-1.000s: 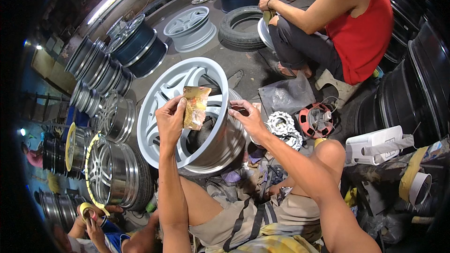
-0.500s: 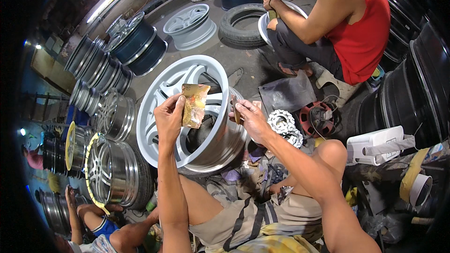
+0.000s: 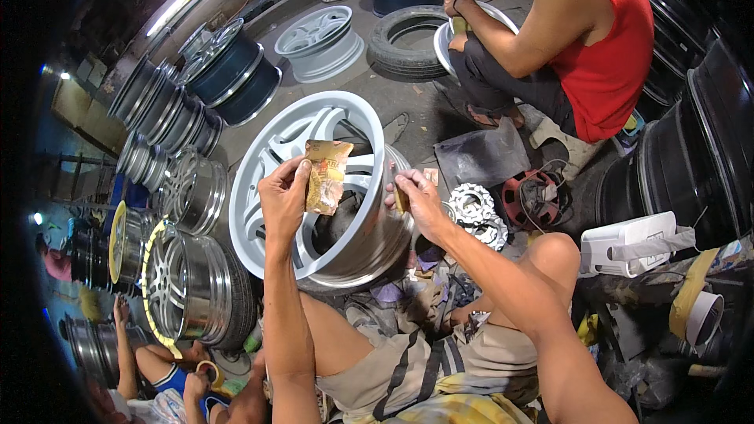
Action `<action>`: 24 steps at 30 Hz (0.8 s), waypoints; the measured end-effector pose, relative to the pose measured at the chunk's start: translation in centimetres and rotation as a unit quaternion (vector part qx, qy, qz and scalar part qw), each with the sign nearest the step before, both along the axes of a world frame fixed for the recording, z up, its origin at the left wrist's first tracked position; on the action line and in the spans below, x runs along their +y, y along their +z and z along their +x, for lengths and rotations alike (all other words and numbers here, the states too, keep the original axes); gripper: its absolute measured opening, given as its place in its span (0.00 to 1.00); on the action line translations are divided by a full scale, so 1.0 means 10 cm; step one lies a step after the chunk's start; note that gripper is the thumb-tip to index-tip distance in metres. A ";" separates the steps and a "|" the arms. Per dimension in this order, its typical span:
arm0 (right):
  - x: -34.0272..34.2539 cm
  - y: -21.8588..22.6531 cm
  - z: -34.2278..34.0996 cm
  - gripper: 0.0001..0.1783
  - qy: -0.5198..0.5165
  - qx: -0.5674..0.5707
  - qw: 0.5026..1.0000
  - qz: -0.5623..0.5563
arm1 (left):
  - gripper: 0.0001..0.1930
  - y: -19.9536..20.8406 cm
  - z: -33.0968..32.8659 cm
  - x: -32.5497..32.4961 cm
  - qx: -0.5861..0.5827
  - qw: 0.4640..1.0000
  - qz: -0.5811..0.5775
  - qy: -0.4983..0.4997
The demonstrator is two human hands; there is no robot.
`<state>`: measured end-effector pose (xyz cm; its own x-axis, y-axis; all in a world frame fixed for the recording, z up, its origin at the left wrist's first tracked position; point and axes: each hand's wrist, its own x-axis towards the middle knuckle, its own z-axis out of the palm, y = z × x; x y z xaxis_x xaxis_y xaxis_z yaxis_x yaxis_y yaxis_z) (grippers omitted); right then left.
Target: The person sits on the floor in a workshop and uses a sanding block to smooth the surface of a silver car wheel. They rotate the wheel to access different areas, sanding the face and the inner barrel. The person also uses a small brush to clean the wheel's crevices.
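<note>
My left hand (image 3: 284, 192) pinches a torn, worn piece of sandpaper (image 3: 327, 177), yellow-brown with pinkish patches, between thumb and fingers. To its right, my right hand (image 3: 418, 198) is closed on a small folded piece of sandpaper (image 3: 401, 201), of which mostly a brown edge shows. Behind both hands a pale grey wheel rim (image 3: 245, 188) stands tilted before my legs, its spokes facing left and its barrel toward the right. The sheet in my left hand overlaps part of the spokes in the view. Whether either hand touches the rim I cannot tell.
Masked and polished rims (image 3: 188, 283) stand at left, near a person holding a tape roll (image 3: 210, 374). A co-worker in red (image 3: 601, 47) bends over another rim. White spacer-like rings (image 3: 475, 208), a red-and-black device (image 3: 534, 198) and a white box (image 3: 628, 243) lie right.
My right hand has turned slightly, tilting its folded piece. The left hand stays nearly still. At lower left the other person has shifted, and a tape roll has come into view.
</note>
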<state>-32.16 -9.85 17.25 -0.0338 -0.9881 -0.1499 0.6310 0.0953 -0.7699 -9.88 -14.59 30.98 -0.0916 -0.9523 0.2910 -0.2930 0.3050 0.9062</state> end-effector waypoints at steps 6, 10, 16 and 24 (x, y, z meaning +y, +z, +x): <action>-0.05 0.01 0.01 0.09 -0.075 0.030 0.994 -0.070 | 0.11 0.00 -0.01 0.00 0.012 1.000 -0.005 0.000; -0.05 0.06 0.09 0.11 -0.092 0.033 0.991 -0.093 | 0.11 0.00 0.00 0.00 0.005 1.000 0.001 0.006; -0.01 0.17 0.13 0.18 -0.088 0.098 0.987 -0.087 | 0.11 -0.03 0.03 -0.01 0.010 1.000 -0.003 0.002; -0.02 0.17 0.06 0.18 -0.067 0.144 0.983 -0.091 | 0.11 0.01 0.03 0.03 0.000 1.000 -0.005 0.009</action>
